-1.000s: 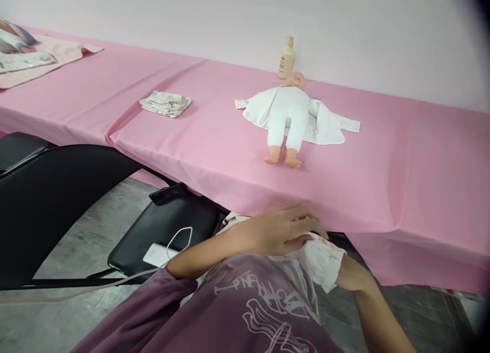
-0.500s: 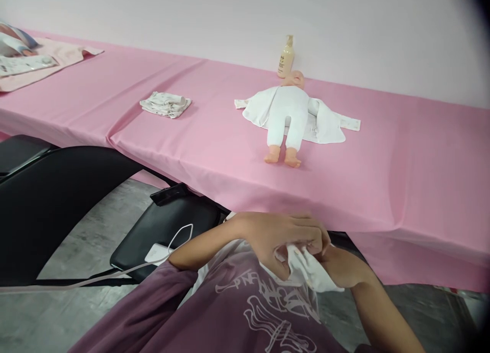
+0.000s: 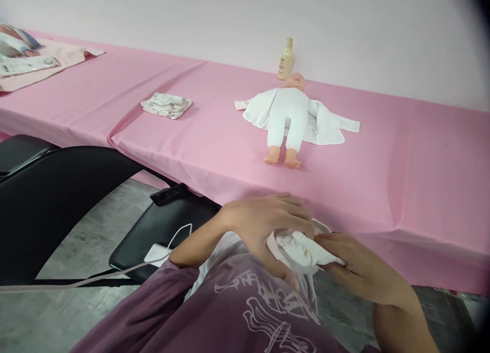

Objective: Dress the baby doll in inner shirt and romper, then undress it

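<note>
A small white baby garment (image 3: 302,253) with a faint print and a gathered elastic edge is held in front of my shirt. My left hand (image 3: 264,233) curves over it, the cloth lying between thumb and fingers. On the other side, my right hand (image 3: 360,266) pinches the garment's edge; some fingertips are hidden by the cloth. Beyond my hands, a baby doll (image 3: 288,115) in a white bodysuit lies face up, bare feet towards me. Under it an open white baby jacket (image 3: 329,123) is spread, its sleeves stretched out to both sides.
The pink-covered table (image 3: 214,148) runs against the wall. On it stand a pump bottle (image 3: 286,59) and a folded white cloth (image 3: 166,105). At far left another doll lies on a pink towel (image 3: 76,54). Black chairs (image 3: 69,189), a phone (image 3: 168,193) and a cabled white box (image 3: 156,255) are at left.
My left hand has risen slightly and its thumb has spread away from its fingers. The right hand has shifted right, and the garment is now stretched wider, its elastic edge showing.
</note>
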The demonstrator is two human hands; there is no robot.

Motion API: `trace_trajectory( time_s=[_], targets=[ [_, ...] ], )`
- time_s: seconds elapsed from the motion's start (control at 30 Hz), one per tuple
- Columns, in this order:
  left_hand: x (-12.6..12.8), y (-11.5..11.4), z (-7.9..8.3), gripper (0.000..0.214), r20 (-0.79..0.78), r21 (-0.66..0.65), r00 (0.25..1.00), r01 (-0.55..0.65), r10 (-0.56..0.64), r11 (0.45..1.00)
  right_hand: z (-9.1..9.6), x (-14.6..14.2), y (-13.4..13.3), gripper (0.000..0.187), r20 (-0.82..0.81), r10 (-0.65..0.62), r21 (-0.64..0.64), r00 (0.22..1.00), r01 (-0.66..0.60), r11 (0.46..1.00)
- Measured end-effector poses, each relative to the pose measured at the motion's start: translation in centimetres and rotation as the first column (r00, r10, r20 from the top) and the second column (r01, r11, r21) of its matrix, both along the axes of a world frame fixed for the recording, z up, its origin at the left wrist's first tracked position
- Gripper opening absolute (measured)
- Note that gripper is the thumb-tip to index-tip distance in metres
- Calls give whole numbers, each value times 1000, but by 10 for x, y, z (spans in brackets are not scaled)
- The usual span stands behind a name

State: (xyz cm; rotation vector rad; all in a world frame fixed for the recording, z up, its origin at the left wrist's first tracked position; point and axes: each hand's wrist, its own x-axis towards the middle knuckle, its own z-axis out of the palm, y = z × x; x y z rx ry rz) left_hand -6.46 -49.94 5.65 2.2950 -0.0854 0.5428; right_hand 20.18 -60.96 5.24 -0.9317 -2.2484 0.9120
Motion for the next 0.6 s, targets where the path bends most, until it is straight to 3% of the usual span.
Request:
trace_trajectory(
  time_s=[0.13, 0.27, 0.33, 0.47, 0.6],
  targets=[
    [1, -3, -4, 30, 48, -14, 994, -101, 102, 995, -2, -1, 7, 12, -140, 11, -9, 990, -12, 1000],
    [-1, 0, -7, 15, 215, -116, 972, -71, 95, 991, -12, -2, 16, 21, -147, 167, -72, 975, -179, 981],
    [-2, 2, -7, 13, 284, -178, 949, -89, 138, 980, -14, -2, 19, 22, -175, 182, -45, 967, -193, 980],
    [-5, -1, -5, 31, 228, -288, 947, -158, 228, 945, -6, 0, 20, 23, -336, 167, 129, 927, -131, 983],
    [-3, -4, 2, 48, 212, -195, 939, -231, 271, 953, 5, 5, 23, 18, -368, 154, 203, 917, -82, 976]
  ],
)
